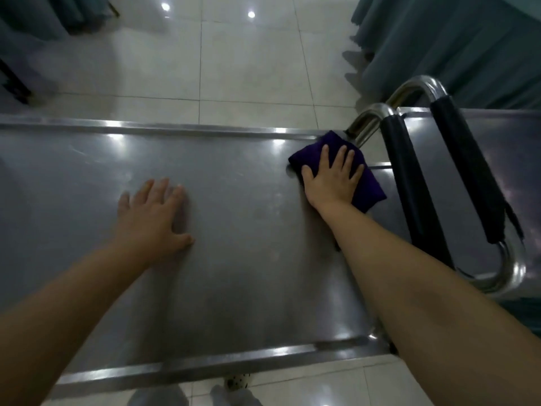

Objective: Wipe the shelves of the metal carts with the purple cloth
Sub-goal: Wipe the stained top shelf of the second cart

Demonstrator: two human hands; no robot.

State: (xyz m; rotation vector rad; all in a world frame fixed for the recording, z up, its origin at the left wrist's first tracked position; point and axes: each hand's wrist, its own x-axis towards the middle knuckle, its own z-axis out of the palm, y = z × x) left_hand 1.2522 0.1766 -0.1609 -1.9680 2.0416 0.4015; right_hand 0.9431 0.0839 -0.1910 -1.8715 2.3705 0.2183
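The right hand (332,178) lies flat on the purple cloth (367,186), its fingers straight and fanned out, pressing the folded cloth down onto the top shelf (234,230) of the metal cart. The cloth sits under that palm and reaches out past the fingertips and beyond the little-finger side, close to the shelf's far right corner.

The left hand (155,212) rests palm down on bare steel well to the left of the right hand and a little nearer the body, fingers straight and loosely spread, holding nothing. It looks slightly blurred, so whether the palm bears weight or only touches the surface cannot be told.

Just past the right hand's fingertips runs the raised far rim (187,130) of the shelf. To the right of the right hand stand 2 looped handles, the nearer handle (409,183) beside the cloth and the further handle (474,177) beyond it, each a bent steel tube with a black grip sleeve. Behind them lies the steel top of a second cart (512,148).

Ahead of both hands stretches a pale tiled floor (248,68) with bright light reflections, and teal curtains (453,39) hang beyond the right hand.
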